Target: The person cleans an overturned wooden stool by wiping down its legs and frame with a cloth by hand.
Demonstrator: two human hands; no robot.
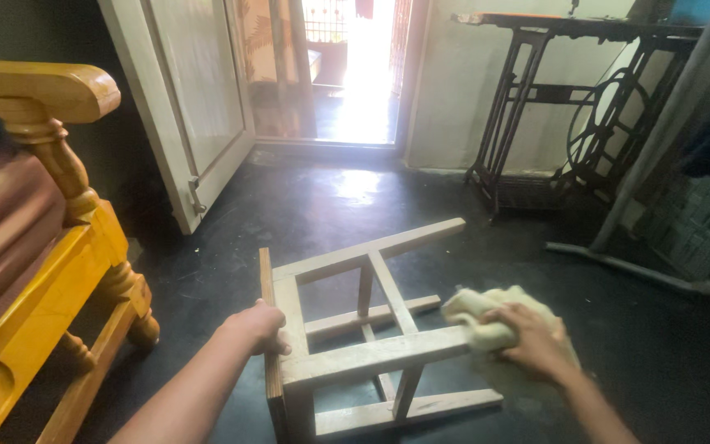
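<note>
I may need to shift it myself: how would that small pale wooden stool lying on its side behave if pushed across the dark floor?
The pale wooden stool looks stiff, built of jointed bars. It is probably light, since the left hand alone steadies it at the seat edge. Resting on its side, it would likely slide on the smooth dark floor or tip.

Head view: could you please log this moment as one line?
left hand: grips pale wooden stool lying on its side | right hand: presses cream cloth on leg
</note>
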